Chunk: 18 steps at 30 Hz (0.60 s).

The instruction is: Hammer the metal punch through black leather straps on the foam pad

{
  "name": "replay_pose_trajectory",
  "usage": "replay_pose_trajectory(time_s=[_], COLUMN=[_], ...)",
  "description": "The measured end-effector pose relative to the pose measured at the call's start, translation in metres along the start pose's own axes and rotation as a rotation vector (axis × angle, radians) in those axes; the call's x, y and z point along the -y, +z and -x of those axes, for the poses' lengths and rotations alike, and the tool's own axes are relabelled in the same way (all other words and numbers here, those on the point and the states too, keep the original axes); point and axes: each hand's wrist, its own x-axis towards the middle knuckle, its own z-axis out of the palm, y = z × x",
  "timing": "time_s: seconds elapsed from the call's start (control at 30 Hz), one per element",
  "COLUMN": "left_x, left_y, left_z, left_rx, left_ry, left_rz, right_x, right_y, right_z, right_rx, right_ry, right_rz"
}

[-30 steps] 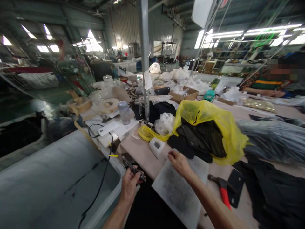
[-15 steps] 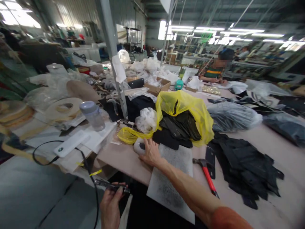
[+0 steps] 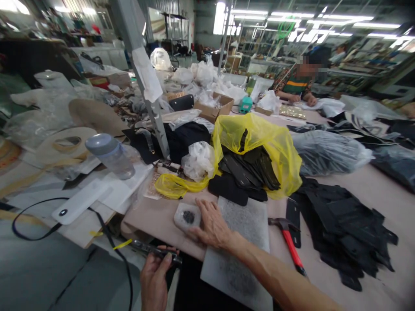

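My left hand point(image 3: 156, 272) is closed around a dark metal tool point(image 3: 155, 252), slim and rod-like, below the table's front edge. Its exact kind cannot be made out. At the table edge my right hand point(image 3: 212, 224) grips the right side of a small whitish tub point(image 3: 187, 217), fingers and thumb spread along its rim. Small dark pieces lie inside the tub. Under my right forearm is a grey, speckled slab point(image 3: 236, 263) that juts past the edge. A claw hammer point(image 3: 289, 242) with a red handle lies to the right of the slab.
Behind the slab, a yellow plastic bag point(image 3: 259, 129) holds stacked black pieces. More black pieces point(image 3: 343, 229) are heaped at right. A metal post point(image 3: 147, 95) rises beyond the tub. At left stand a bottle point(image 3: 112, 157) and a white device point(image 3: 81, 201). Another person point(image 3: 300, 84) sits across the table.
My right hand has drawn the tub nearer to me and slightly left, away from the yellow bag. My left hand still holds the metal tool. The camera view has shifted a little.
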Motion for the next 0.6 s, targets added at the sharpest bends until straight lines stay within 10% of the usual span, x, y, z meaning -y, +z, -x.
replay_pose_trajectory(time_s=[0.23,0.6], left_x=[0.0,0.003], left_y=[0.001,0.012], left_z=[-0.004,-0.013], left_rx=[-0.016,0.01], left_ry=[0.004,0.056], left_rz=[0.003,-0.07], right_x=[-0.068,-0.091], right_y=[-0.044,-0.034], right_z=[0.023,0.01], right_rx=[0.215,-0.151], right_ry=[-0.218,0.098], right_rz=[0.102,0.238])
